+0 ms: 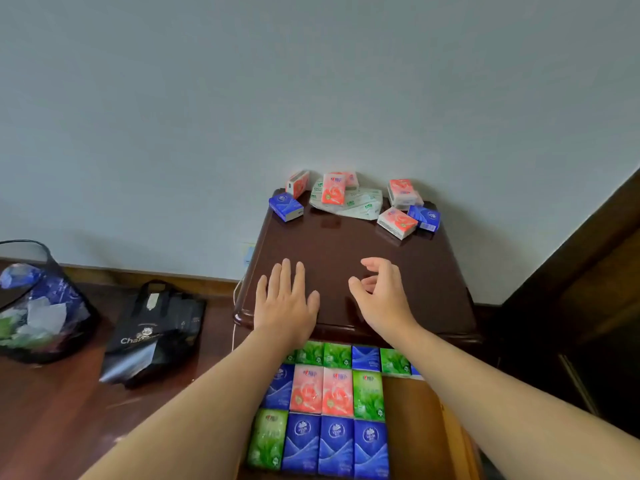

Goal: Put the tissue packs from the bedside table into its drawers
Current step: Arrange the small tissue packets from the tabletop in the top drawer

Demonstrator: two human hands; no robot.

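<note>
Blue, pink and green tissue packs (322, 407) fill my open drawer (412, 427), nearest. Above it, my left hand (285, 303) lies flat and spread, my right hand (379, 292) loosely curled, both empty. Loose tissue packs (396, 221) lie beyond on the worktop (346, 251), straight ahead by the wall; the right-hand cluster sits nearer my right hand.

Pink and blue tissue packs (396, 222) are lying scattered along the back edge of the dark wooden bedside table (346, 258), some resting on a crumpled pale wrapper (356, 207). Below, green, pink and blue packs are sitting in tidy rows inside the open drawer (412, 424).
</note>
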